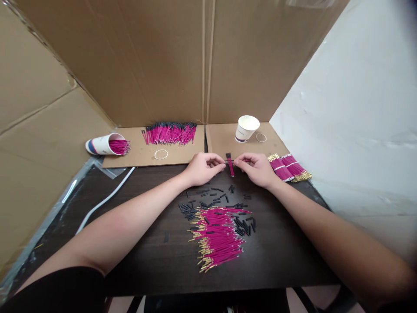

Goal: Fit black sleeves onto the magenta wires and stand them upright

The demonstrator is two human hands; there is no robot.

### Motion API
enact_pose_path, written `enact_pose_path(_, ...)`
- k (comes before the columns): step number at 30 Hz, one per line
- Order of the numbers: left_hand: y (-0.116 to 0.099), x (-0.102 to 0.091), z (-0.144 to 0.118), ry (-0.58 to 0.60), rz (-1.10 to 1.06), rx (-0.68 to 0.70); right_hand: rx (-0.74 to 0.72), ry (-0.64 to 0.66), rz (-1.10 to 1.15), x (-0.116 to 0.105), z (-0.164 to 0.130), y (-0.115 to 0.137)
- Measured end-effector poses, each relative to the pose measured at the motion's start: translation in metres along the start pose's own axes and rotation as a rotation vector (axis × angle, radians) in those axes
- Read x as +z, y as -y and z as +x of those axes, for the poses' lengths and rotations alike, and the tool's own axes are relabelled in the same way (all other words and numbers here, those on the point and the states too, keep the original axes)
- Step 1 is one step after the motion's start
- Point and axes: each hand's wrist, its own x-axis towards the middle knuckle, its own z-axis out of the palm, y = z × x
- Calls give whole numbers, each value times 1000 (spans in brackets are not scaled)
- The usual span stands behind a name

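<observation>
My left hand is closed in a pinch, thumb against fingertips, and whatever it grips is too small to make out. Facing it, my right hand pinches a thin magenta wire piece, a bit of which shows by its fingers. The fingertips of the two hands are a short gap apart. In that gap lies a small group of magenta pieces with black caps. Nearer me on the dark table spreads a pile of magenta pieces with gold ends, with loose black caps scattered around it.
On cardboard at the back lies a row of black-capped magenta pieces. A tipped paper cup holds more pieces; another paper cup stands upright. Rubber bands lie nearby. Banded bundles sit right. Cardboard walls enclose the back and left.
</observation>
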Motion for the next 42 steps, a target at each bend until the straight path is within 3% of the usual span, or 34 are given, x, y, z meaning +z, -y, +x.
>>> enact_pose_path(8,-2,0,-1,4,-10,-6,59,-22,7,-1,-1,2)
enact_pose_path(13,-2,-3,-1,3,-5,40,193,-101,242,-1,0,-2)
enact_pose_path(18,-6,-7,-6,189,106,153,275,-126,408,-1,2,-1)
enact_pose_path(29,-16,-19,-5,457,191,276,283,-106,376,0,3,0)
enact_pose_path(42,-18,-19,-7,515,283,313,301,-104,370,0,3,0)
